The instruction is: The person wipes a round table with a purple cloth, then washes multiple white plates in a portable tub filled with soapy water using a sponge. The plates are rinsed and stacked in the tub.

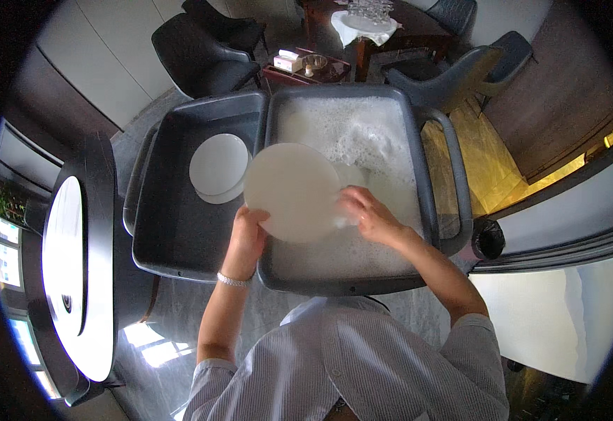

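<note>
A round white plate [293,192] is held up, slightly blurred, over the inner rims of two grey plastic tubs. My left hand [248,231] grips its lower left edge, thumb on the face. At the plate's right edge is my right hand [369,216], its fingers blurred and curled; something white shows under them, foam or a cloth, I cannot tell which. Cloudy, sudsy water fills the right tub [430,210], and a pale round shape [351,176] shows in it behind the held plate. In the left tub [172,231] two white plates [219,164] lie stacked, slightly offset.
Beyond the tubs stand dark chairs [206,63] and a wooden table [317,23] bearing glassware [369,10] on a white cloth. A low tray [333,71] holds a tissue box [288,61]. A round table [104,237] is at left, a lined bin [488,239] at right.
</note>
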`<control>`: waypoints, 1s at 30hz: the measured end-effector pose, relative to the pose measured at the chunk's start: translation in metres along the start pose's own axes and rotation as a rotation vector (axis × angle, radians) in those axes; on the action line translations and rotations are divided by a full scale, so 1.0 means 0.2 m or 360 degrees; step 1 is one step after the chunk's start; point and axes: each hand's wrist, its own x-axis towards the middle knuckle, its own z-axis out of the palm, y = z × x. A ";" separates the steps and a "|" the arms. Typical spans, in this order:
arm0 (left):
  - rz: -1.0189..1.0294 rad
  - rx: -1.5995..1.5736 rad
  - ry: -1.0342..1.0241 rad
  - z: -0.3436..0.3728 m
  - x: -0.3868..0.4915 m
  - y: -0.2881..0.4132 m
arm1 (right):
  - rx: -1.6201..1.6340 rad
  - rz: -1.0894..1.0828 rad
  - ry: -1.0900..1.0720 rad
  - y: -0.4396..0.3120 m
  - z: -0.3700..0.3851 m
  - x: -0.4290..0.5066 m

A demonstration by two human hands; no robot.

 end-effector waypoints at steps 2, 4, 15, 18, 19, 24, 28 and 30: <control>0.0020 0.0090 0.0144 0.01 -0.01 0.02 | 0.0003 0.0320 -0.0107 0.04 0.04 -0.04; 0.0111 0.0152 0.0208 0.01 -0.01 0.03 | -0.0226 0.0275 -0.0356 0.02 0.05 -0.03; 0.0601 0.0654 0.0206 0.22 0.09 -0.06 | 0.0870 0.0272 0.0785 -0.34 0.18 0.35; 0.0725 0.0499 0.0049 0.22 0.10 -0.08 | 0.0868 0.0127 0.0803 -0.46 0.24 0.47; 0.0749 0.0366 0.0016 0.23 0.11 -0.08 | 0.0756 0.0024 0.0748 -0.46 0.24 0.48; 0.0583 0.0340 0.0235 0.27 0.06 0.08 | 0.0023 0.0137 0.0661 -0.33 0.29 0.39; 0.0627 0.0640 0.0166 0.28 0.04 0.03 | 0.0172 0.0376 0.0979 -0.16 0.23 0.50; 0.0677 0.0791 0.0188 0.29 0.05 0.02 | 0.0240 0.0175 0.0990 -0.28 0.23 0.54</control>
